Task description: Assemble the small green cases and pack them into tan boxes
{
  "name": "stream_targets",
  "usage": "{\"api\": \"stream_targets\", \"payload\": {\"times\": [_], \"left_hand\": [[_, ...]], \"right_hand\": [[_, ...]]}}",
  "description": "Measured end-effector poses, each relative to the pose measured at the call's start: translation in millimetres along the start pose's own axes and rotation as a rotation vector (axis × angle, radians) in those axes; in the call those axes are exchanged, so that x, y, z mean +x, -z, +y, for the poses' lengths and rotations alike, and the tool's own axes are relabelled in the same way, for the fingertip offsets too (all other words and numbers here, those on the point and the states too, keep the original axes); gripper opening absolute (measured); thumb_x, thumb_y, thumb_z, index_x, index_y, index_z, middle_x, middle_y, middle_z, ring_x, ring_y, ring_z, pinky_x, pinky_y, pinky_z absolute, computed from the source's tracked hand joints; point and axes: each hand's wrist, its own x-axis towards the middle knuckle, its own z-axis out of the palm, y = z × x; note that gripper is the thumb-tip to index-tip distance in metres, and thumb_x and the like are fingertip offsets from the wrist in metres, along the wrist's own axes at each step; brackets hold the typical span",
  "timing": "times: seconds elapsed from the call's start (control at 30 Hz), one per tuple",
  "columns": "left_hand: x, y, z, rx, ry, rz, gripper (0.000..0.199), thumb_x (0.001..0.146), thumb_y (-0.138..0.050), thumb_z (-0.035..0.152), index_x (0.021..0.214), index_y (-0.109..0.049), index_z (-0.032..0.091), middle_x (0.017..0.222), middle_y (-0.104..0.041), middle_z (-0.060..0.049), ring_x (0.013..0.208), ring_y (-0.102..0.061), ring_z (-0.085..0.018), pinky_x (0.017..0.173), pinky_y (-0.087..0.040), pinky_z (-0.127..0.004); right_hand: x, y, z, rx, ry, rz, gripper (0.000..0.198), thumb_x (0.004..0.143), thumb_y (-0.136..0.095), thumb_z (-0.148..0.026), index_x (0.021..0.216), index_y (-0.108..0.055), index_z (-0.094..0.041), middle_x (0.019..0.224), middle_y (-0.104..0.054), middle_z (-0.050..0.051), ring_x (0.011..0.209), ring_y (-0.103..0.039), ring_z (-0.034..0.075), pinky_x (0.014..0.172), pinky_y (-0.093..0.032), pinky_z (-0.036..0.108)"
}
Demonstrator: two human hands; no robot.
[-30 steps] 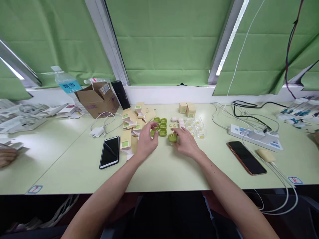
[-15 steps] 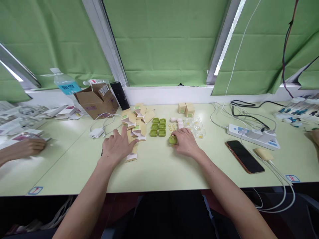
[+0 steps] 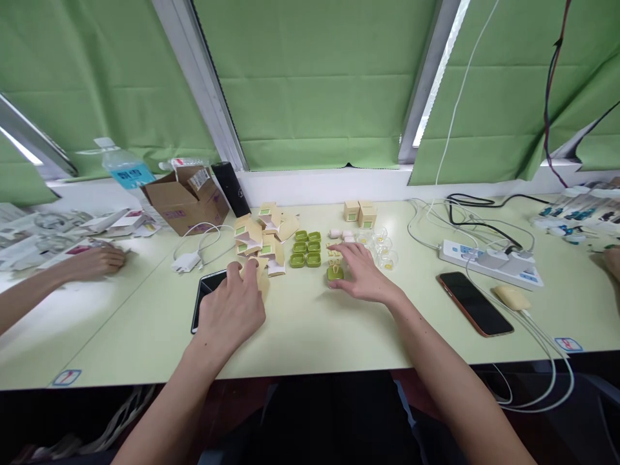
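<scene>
The left hand (image 3: 231, 309) is half curled over the nearest carton (image 3: 263, 284), hiding much of it and one edge of a phone (image 3: 207, 287); whether it grips the carton I cannot tell. A second phone (image 3: 472, 303) lies well to the right. The right hand (image 3: 361, 274) is open, thumb and fingers spread around a small green container (image 3: 335, 275) standing on the table before the person. Beyond are green trays (image 3: 314, 259), tiny yellow pieces (image 3: 334, 254) and clear cups (image 3: 388, 260); farther, two upright boxes (image 3: 367, 215) and a brown cardboard box (image 3: 191, 210). Half a second ago the right hand was closed on the container; the left has since shifted rightward, uncovering part of its neighbouring phone.
</scene>
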Motion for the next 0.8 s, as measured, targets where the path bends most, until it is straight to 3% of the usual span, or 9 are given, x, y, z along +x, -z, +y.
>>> {"api": "stream_targets", "payload": {"times": [0.1,0.2,0.27,0.37,0.47,0.57,0.73,0.8], "left_hand": [[-1,5,8,-0.107,-0.074,0.173,0.044,0.098,-0.043,0.022,0.141,-0.044,0.012,0.135,-0.058,-0.024,0.085,-0.075,-0.031,0.054,-0.056,-0.037],[22,-2,22,-0.314,-0.119,0.33,0.044,0.098,-0.05,0.029,0.139,-0.04,0.015,0.139,-0.055,-0.023,0.09,-0.074,-0.031,0.056,-0.057,-0.037],[44,-12,34,-0.499,-0.17,0.456,0.05,0.097,-0.055,0.031,0.141,-0.035,0.016,0.141,-0.053,-0.023,0.105,-0.073,-0.033,0.065,-0.06,-0.04],[71,-26,56,-0.722,-0.271,0.551,0.052,0.096,-0.06,0.033,0.14,-0.033,0.02,0.139,-0.054,-0.019,0.116,-0.07,-0.031,0.076,-0.062,-0.04],[81,-33,77,-0.832,-0.317,0.557,0.051,0.097,-0.062,0.036,0.137,-0.034,0.022,0.141,-0.053,-0.018,0.122,-0.068,-0.03,0.077,-0.061,-0.038],[79,-34,90,-0.903,-0.35,0.531,0.048,0.096,-0.06,0.03,0.137,-0.035,0.023,0.142,-0.054,-0.018,0.125,-0.068,-0.03,0.081,-0.061,-0.039],[78,-40,86,-1.207,-0.605,0.513,0.057,0.1,-0.06,0.034,0.147,-0.032,0.022,0.156,-0.044,-0.021,0.142,-0.057,-0.03,0.115,-0.052,-0.05],[81,-46,78,-1.314,-0.626,0.455,0.053,0.104,-0.054,0.038,0.15,-0.032,0.024,0.159,-0.044,-0.019,0.147,-0.054,-0.029,0.12,-0.049,-0.051]], "right_hand": [[2,-4,0,0.116,0.074,0.223,0.044,0.095,-0.066,-0.041,0.136,-0.057,-0.029,0.145,-0.058,0.011,0.139,-0.048,0.035,0.117,-0.038,0.06],[5,-14,3,0.229,0.154,0.389,0.03,0.097,-0.062,-0.039,0.126,-0.059,-0.028,0.132,-0.062,0.011,0.126,-0.058,0.032,0.109,-0.048,0.055],[6,-22,4,0.296,0.197,0.413,0.032,0.098,-0.062,-0.037,0.129,-0.056,-0.029,0.128,-0.062,0.01,0.117,-0.063,0.029,0.102,-0.053,0.051],[6,-30,5,0.348,0.259,0.378,0.05,0.1,-0.062,-0.035,0.147,-0.045,-0.032,0.14,-0.056,0.011,0.116,-0.064,0.027,0.099,-0.057,0.05],[4,-33,2,0.299,0.276,0.327,0.058,0.102,-0.059,-0.035,0.156,-0.039,-0.037,0.155,-0.044,0.012,0.135,-0.055,0.03,0.105,-0.055,0.052],[2,-30,-2,0.245,0.23,0.275,0.053,0.104,-0.052,-0.031,0.156,-0.044,-0.037,0.16,-0.037,0.011,0.137,-0.053,0.028,0.112,-0.052,0.053],[4,-21,-2,0.334,0.16,0.3,0.05,0.101,-0.057,-0.041,0.149,-0.047,-0.032,0.152,-0.048,0.013,0.128,-0.056,0.03,0.108,-0.053,0.051],[6,-19,-1,0.432,0.139,0.299,0.052,0.099,-0.057,-0.05,0.146,-0.045,-0.031,0.145,-0.052,0.012,0.118,-0.06,0.028,0.102,-0.055,0.048]]}}
